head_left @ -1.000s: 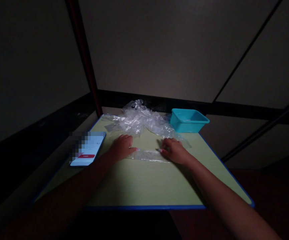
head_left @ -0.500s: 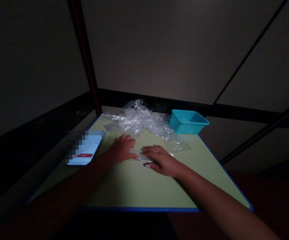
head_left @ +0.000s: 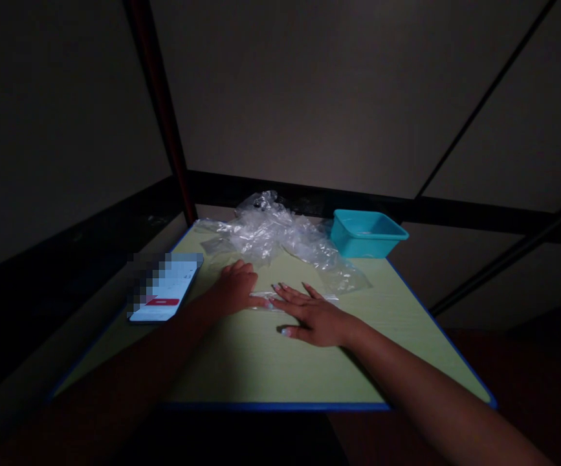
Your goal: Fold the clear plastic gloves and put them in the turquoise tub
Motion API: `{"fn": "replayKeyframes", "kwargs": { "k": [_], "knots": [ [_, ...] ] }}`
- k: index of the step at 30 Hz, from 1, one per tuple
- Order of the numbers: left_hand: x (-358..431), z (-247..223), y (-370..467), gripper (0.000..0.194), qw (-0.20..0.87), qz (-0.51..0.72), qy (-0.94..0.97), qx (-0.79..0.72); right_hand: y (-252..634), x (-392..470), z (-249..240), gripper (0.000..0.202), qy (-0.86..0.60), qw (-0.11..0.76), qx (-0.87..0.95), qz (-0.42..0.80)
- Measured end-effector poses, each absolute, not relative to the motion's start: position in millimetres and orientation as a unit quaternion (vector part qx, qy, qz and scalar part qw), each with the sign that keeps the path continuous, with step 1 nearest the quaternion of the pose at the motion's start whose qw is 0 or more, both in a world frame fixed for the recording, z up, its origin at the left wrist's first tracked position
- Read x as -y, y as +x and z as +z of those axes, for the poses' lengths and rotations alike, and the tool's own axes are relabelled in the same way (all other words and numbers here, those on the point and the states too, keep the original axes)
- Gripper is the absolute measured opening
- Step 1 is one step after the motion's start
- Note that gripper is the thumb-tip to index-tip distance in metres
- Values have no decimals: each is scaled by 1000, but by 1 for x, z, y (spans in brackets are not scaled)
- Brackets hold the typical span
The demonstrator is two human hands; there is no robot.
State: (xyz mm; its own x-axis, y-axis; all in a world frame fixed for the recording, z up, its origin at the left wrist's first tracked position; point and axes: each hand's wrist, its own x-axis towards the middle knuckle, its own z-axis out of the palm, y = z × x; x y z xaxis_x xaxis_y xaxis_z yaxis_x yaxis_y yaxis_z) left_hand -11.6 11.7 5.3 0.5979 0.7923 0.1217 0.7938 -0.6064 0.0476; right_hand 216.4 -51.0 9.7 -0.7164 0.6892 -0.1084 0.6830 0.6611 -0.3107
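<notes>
Smooth tabletop point(head_left: 270, 369) bears a glossy plastic strip point(head_left: 329, 298).

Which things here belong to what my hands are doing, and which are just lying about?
In use, it seems:
flat clear plastic strip, under the thumb of the left hand and the spread right hand

Apparently just lying about:
crumpled clear plastic heap
turquoise rectangular plastic tub
dark-edged rectangular device, lit screen

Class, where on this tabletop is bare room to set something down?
Bare: front middle, between left hand, right hand and blue table edge; right side, between right forearm and tub. Crowded: far side, crumpled plastic and tub; left, phone; centre, hands at plastic strip.
</notes>
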Motion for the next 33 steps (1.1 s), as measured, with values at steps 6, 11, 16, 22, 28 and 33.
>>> {"fn": "replayKeyframes", "kwargs": {
  "k": [6,11,16,22,28,33],
  "knots": [
    [-13,12,-12,29,-46,-84,-874,476,216,52,12,65,-380,12,908,175],
    [-12,15,-11,24,-120,-111,-856,490,216,52,12,66,-384,5,906,177],
    [-16,13,-14,36,-115,-112,-866,473,217,52,11,66,-383,7,908,172],
    [-22,12,-18,37,-101,-126,-911,381,217,52,11,66,-382,12,907,177],
    [-29,12,-22,42,-39,-103,-877,468,218,52,11,65,-382,12,908,171],
    [-25,10,-29,33,52,-89,-826,555,218,52,10,64,-379,16,908,175]
  ]
}}
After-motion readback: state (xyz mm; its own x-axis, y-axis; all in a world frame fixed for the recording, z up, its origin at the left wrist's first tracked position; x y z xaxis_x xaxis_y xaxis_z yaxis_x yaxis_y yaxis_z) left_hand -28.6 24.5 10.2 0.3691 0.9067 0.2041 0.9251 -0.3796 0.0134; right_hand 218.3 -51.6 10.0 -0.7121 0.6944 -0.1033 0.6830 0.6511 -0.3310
